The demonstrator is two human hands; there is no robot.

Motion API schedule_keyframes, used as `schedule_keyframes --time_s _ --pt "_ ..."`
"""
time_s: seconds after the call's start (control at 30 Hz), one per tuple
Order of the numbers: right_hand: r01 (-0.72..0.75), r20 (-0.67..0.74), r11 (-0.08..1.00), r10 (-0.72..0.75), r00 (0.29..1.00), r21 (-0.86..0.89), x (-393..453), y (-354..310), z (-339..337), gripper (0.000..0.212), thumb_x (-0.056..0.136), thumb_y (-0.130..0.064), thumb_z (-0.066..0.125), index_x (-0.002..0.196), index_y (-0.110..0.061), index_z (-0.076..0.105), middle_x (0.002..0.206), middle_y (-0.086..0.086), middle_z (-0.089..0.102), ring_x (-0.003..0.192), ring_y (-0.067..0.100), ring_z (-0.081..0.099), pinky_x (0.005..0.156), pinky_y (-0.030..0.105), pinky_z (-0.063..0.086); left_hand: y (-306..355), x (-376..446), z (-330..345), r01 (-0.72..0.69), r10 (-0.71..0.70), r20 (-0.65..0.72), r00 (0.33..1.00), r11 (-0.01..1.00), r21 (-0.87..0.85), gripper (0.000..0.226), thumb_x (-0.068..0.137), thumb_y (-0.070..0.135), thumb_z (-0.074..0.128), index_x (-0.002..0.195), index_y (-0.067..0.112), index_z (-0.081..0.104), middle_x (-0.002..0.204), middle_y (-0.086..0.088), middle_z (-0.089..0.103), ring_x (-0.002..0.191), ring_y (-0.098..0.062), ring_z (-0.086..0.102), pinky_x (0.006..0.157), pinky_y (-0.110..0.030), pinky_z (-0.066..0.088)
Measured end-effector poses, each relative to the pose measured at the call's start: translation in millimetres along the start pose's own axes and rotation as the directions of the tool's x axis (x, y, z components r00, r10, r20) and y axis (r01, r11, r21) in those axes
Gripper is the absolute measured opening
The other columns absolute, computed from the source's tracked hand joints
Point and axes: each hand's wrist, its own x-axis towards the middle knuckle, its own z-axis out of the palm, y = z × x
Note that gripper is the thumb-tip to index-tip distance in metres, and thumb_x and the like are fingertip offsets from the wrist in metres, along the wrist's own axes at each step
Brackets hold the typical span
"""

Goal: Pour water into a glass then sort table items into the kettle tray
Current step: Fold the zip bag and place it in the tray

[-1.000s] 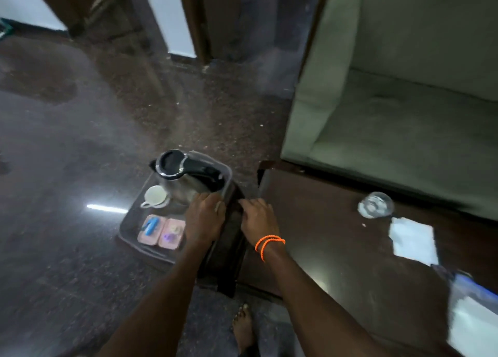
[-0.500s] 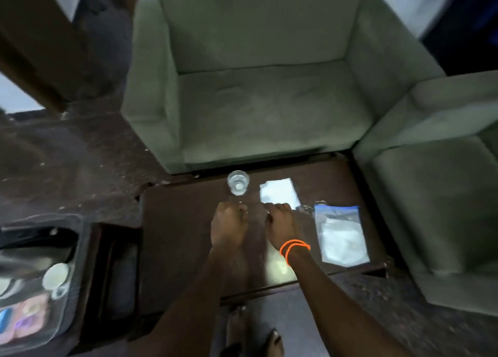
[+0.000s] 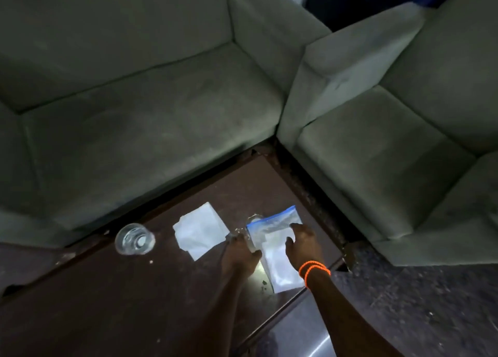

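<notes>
A clear zip-top plastic bag (image 3: 277, 249) with a blue seal strip lies flat on a dark wooden table (image 3: 107, 302), with a white sheet inside it. Both hands are on this bag. The right hand (image 3: 303, 244), wearing orange bands (image 3: 314, 271) at the wrist, rests on top of it with fingers spread and fairly straight, pressing down rather than gripping. The left hand (image 3: 241, 251) sits at the bag's 9 o'clock edge; its fingers look curled at that edge, but blur hides whether they pinch the plastic or only touch it, so I cannot tell

At 9 o'clock from the bag, just beside the left hand, lies a folded white napkin (image 3: 200, 230). Further out at 9 o'clock stands a short clear glass (image 3: 134, 239), upright and well apart from the hands; it seems to hold water, though glare makes this uncertain. Green sofa cushions (image 3: 151, 108) ring the table from 10 to 3 o'clock. The kettle tray is not in view

Likely step: picking up the bag to carry it to the tray. Risks, as a judgement:
- The bag is thin and slick, so a flat press may slide it toward the table edge at 5 o'clock instead of lifting it
- If the seal is not fully closed, lifting by the bottom end could spill the sheet out
- A sweep of the left arm toward 9 o'clock could drag the napkin or knock the glass, wetting the paper items
</notes>
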Motion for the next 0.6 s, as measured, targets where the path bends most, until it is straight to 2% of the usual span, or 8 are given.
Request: schedule_keyframes --time_s 0.07,0.13,0.17,0.3,0.43,0.5,0.53,0.6 --pt "-0.058 0.067 0.998 0.060 0.996 -0.036 -4 -2 -2 0.052 0.088 -0.025 0.064 0.136 -0.009 0.053 0.136 0.017 0.055 0.126 0.037 0.050 0.104 0.044 0.043 -10 -5 8 0.125 -0.121 0.042 0.992 0.984 -0.123 0.088 0.069 0.062 0.071 0.141 0.015 0.054 0.138 -0.009 0.063 0.127 -0.027 0.061 0.103 -0.034 0.051" --pt "-0.251 0.134 0.968 0.253 0.958 -0.031 24 52 36 0.060 0.089 -0.032 0.064 0.142 -0.010 0.045 0.144 0.016 0.048 0.132 0.036 0.044 0.109 0.043 0.039 -7 35 74 0.181 -0.159 0.117 0.980 0.961 -0.208 0.096 0.056 0.074 0.070 0.130 0.014 0.060 0.127 -0.007 0.070 0.118 -0.027 0.067 0.098 -0.035 0.055" --pt "-0.263 0.165 0.964 0.264 0.950 -0.031 25 51 35 0.064 0.090 -0.034 0.063 0.145 -0.010 0.041 0.147 0.016 0.045 0.134 0.035 0.042 0.111 0.042 0.037 -7 35 74 0.220 -0.198 0.115 0.974 0.946 -0.238 0.096 0.052 0.077 0.068 0.125 0.014 0.061 0.121 -0.005 0.072 0.113 -0.026 0.069 0.094 -0.035 0.057" --pt "-0.304 0.252 0.953 0.291 0.923 0.014 18 56 41 0.074 0.090 -0.033 0.066 0.150 -0.007 0.030 0.149 0.020 0.037 0.134 0.037 0.042 0.112 0.038 0.037 -18 48 102 0.318 -0.292 0.126 0.948 0.869 -0.378 0.078 0.049 0.076 0.076 0.106 0.023 0.063 0.099 0.002 0.076 0.090 -0.021 0.076 0.081 -0.039 0.065" --pt "-0.395 0.205 0.918 0.382 0.901 0.024 24 58 50 0.081 0.089 -0.035 0.068 0.151 -0.004 0.025 0.151 0.021 0.035 0.135 0.036 0.043 0.111 0.037 0.035 -38 70 127 0.376 -0.343 0.159 0.926 0.794 -0.477 0.070 0.044 0.065 0.084 0.097 0.022 0.068 0.089 0.001 0.079 0.079 -0.018 0.077 0.076 -0.040 0.066" --pt "-0.421 0.178 0.904 0.428 0.886 -0.079 27 58 48 0.078 0.088 -0.045 0.066 0.148 -0.007 0.033 0.150 0.020 0.037 0.136 0.035 0.041 0.110 0.037 0.035 -21 57 108 0.395 -0.362 0.173 0.916 0.741 -0.544 0.065 0.048 0.055 0.089 0.096 0.015 0.069 0.081 -0.003 0.079 0.067 -0.017 0.076 0.067 -0.034 0.065" --pt "-0.419 0.151 0.897 0.438 0.886 -0.141 28 58 48 0.072 0.086 -0.051 0.066 0.142 -0.012 0.043 0.146 0.016 0.041 0.134 0.034 0.040 0.109 0.037 0.035 -8 47 93 0.398 -0.348 0.202 0.915 0.711 -0.580 0.060 0.054 0.046 0.092 0.095 0.011 0.069 0.072 -0.003 0.076 0.056 -0.017 0.071 0.057 -0.029 0.061" --pt "-0.429 0.142 0.887 0.453 0.880 -0.173 28 57 49 0.059 0.082 -0.057 0.068 0.126 -0.019 0.058 0.137 0.012 0.047 0.129 0.032 0.042 0.105 0.037 0.037 4 37 79 0.408 -0.285 0.295 0.912 0.700 -0.586 0.045 0.066 0.031 0.093 0.090 0.002 0.068 0.053 -0.001 0.064 0.038 -0.012 0.055 0.040 -0.020 0.043"
